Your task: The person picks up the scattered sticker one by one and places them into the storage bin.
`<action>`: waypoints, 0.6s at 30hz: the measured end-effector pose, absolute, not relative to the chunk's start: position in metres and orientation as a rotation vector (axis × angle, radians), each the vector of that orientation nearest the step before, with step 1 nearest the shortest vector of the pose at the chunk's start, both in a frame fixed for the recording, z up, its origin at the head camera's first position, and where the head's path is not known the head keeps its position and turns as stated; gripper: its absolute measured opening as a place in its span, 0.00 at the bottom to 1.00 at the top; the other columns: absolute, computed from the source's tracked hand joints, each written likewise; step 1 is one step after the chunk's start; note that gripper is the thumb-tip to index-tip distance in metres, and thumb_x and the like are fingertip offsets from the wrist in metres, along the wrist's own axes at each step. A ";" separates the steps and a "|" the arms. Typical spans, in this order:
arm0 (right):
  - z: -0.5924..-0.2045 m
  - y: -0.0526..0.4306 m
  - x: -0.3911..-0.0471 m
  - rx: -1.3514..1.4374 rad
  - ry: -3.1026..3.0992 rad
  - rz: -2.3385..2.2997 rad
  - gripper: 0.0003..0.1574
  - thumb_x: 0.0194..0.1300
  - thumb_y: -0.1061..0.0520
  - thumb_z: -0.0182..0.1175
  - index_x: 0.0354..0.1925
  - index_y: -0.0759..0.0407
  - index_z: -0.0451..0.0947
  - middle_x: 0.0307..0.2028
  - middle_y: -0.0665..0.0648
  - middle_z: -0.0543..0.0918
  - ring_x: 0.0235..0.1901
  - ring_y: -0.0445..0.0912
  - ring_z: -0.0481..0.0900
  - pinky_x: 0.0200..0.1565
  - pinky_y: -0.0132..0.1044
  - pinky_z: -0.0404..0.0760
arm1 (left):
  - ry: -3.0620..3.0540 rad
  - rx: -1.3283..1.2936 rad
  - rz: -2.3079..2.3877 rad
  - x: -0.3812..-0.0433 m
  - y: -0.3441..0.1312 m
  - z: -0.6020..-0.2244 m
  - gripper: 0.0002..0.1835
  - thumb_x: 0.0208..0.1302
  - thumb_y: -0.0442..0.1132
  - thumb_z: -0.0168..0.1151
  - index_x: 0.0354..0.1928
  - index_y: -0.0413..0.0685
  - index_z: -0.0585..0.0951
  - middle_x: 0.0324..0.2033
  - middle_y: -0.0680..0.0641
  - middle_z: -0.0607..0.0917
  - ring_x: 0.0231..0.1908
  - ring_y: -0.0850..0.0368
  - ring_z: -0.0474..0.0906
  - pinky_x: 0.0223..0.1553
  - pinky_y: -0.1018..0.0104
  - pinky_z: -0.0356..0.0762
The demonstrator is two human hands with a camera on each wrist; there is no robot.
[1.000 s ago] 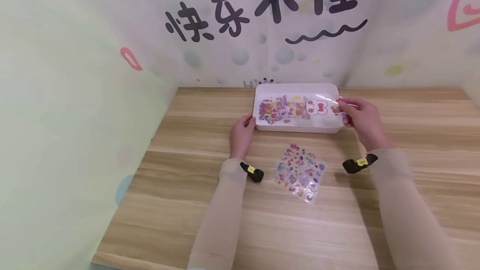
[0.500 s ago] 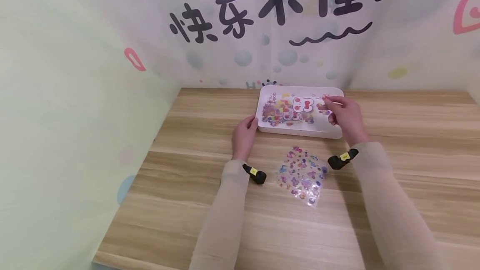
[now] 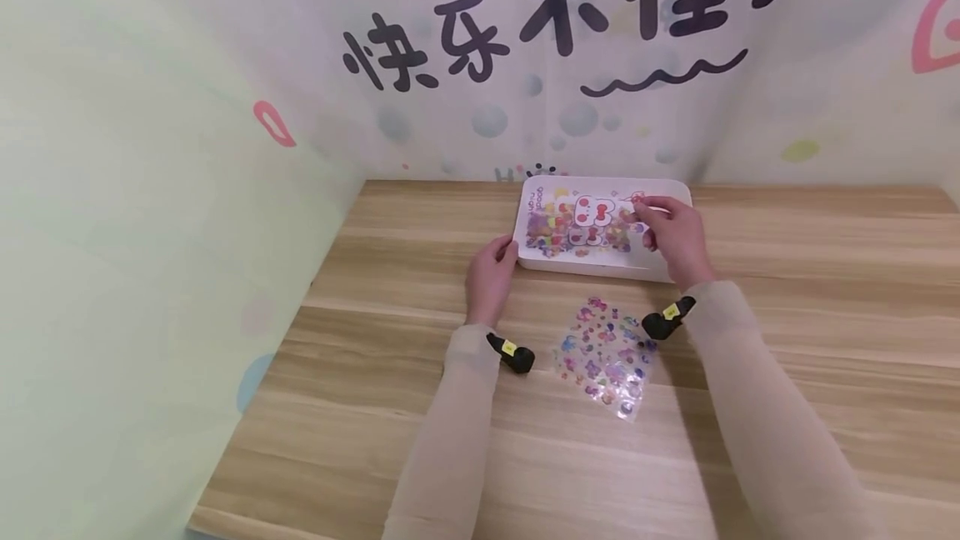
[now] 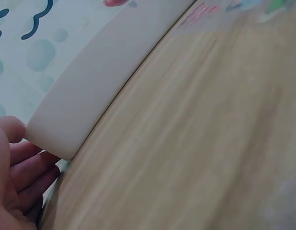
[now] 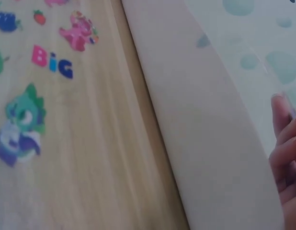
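Note:
A shallow white plastic tray [image 3: 600, 266] stands at the back of the table. My left hand [image 3: 491, 277] holds its near left corner; the left wrist view shows the fingers [image 4: 30, 167] and thumb at that corner. My right hand [image 3: 675, 240] pinches the right end of a clear printed bag [image 3: 596, 212] over the tray. The bag bears a white rabbit with a red bow and the words "good night". Colourful small pieces show at the tray's left, but whether they lie in the bag or under it I cannot tell.
In front of the tray a clear sheet of colourful stickers [image 3: 603, 357] lies on the wooden table [image 3: 360, 373]. A printed cloth [image 3: 450, 132] hangs directly behind the tray, and a pale curtain [image 3: 135, 232] runs along the left side.
My right hand has moved left from the tray's right edge, carrying the bag further over the tray. Its "good night" print has come into view. The left hand stays at the corner.

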State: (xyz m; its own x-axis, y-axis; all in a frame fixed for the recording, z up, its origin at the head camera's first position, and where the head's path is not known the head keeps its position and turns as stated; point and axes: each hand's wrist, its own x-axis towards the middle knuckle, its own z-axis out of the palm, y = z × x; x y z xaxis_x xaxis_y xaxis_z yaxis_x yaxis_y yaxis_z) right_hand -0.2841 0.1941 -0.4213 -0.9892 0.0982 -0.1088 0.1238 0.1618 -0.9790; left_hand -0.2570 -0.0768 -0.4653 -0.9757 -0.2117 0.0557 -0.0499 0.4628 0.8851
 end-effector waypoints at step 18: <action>-0.426 0.189 -0.289 0.184 2.401 -2.012 0.31 0.56 0.41 0.55 0.56 0.53 0.71 0.42 0.55 0.78 0.25 0.42 0.74 0.24 0.26 0.75 | -2.500 0.265 -1.568 -0.260 -0.077 -0.468 0.18 0.61 0.50 0.52 0.54 0.65 0.74 0.46 0.63 0.78 0.46 0.66 0.72 0.47 0.66 0.72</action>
